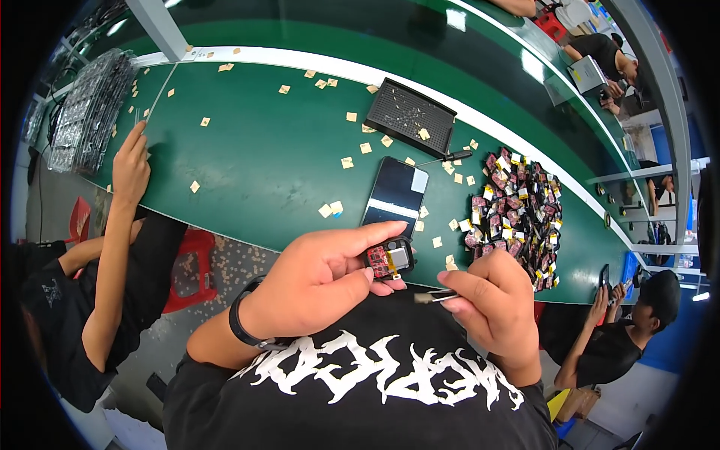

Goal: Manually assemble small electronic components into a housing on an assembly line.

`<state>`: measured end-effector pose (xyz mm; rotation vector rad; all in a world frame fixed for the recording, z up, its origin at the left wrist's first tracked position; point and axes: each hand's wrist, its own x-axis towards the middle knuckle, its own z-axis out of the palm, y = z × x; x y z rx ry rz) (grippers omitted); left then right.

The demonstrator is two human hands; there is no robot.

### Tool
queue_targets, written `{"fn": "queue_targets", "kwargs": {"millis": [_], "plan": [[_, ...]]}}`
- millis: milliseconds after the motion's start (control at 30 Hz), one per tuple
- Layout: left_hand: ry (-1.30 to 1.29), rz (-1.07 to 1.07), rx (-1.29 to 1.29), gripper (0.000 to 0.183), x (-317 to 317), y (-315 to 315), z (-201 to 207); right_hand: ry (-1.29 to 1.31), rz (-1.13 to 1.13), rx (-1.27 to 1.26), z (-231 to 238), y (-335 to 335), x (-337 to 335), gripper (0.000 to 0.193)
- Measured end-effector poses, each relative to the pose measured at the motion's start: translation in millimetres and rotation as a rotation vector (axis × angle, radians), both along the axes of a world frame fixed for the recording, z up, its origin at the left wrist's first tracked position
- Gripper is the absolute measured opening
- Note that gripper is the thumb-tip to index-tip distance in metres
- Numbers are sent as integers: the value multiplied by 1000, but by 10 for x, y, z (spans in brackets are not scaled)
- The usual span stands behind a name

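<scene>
My left hand (pixel 304 281) is closed around a small black-cased device (pixel 390 257), its thumb and fingers at the edges. Inside the open casing show a red circuit board, a strip of yellow tape and a silvery square part. To the right, my right hand (pixel 495 300) pinches a thin metal tool (pixel 445 298) that looks like tweezers. At its tip is a small tan-grey piece (pixel 424 298), apart from the device. Just beyond my left hand a smartphone (pixel 394 187) lies flat on the green table (pixel 255 142).
A heap of similar red-board assemblies (pixel 517 217) covers the table's right part. Beyond the phone are a screwdriver (pixel 456 156) and a black tray (pixel 411 112). Small tan squares (pixel 346 162) lie scattered. Stacked clear trays (pixel 90 112) stand far left; co-workers sit at both sides.
</scene>
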<state>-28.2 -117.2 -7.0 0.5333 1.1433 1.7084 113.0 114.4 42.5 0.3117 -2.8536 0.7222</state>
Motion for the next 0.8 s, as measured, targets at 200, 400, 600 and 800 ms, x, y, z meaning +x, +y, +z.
{"fn": "queue_targets", "kwargs": {"millis": [200,400,600,800], "plan": [[-67,-26,23,50,-42,87,-33,52,-178,-317,-157,9,132,34],[146,-65,-12,56,-94,121,-6,147,-87,37,15,-44,5,35],[169,-65,3,62,-106,148,28,260,12,302,42,-33,-78,31],[267,-121,-32,62,-153,161,54,230,63,396,77,-85,-159,28]]}}
